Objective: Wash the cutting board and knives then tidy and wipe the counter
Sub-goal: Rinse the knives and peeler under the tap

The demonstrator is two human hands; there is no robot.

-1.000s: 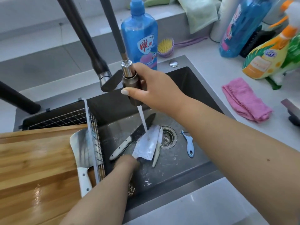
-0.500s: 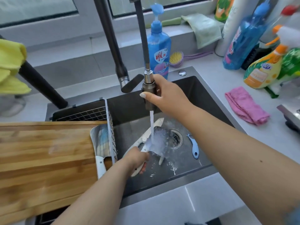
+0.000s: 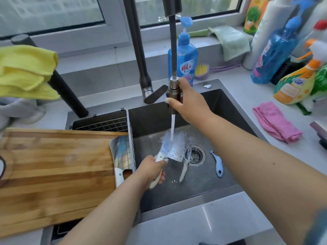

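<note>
Right now the left hand (image 3: 152, 169) grips the cleaver (image 3: 172, 149) by its smooth cream handle at the centre of the frame, the broad steel blade tilted under the stream. The right hand (image 3: 190, 101) clasps the dark pull-out spray head (image 3: 174, 99) above it. Rinsing well probably means turning the blade so both glossy faces get water, edge kept away from the fingers. A second cleaver (image 3: 122, 152) rests on the striped wooden cutting board (image 3: 53, 174), lower left, beside the matte grey sink (image 3: 203, 188).
</note>
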